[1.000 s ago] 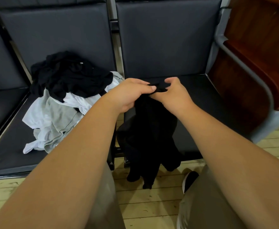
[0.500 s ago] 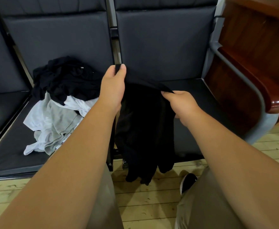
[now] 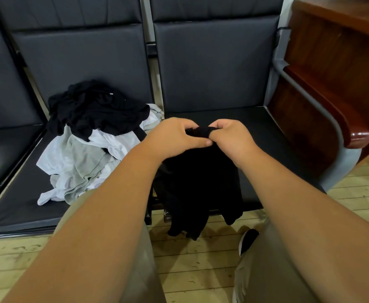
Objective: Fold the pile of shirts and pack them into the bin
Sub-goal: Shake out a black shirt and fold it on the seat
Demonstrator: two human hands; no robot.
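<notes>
Head view: left hand and right hand are held close together over the right dark padded bench seat. Both pinch the bunched top edge of a black fabric shirt, fingers curled tight round the cloth. The shirt hangs from the hands past the seat front, its hem near the wooden plank floor.

The step looks like sorting the grip before folding. The next move likely calls for spreading the hands apart and laying the shirt flat.

A crumpled pile of black, white and grey shirts sits on the left seat, unfolded. No bin is in view, so its contents cannot be told.
</notes>
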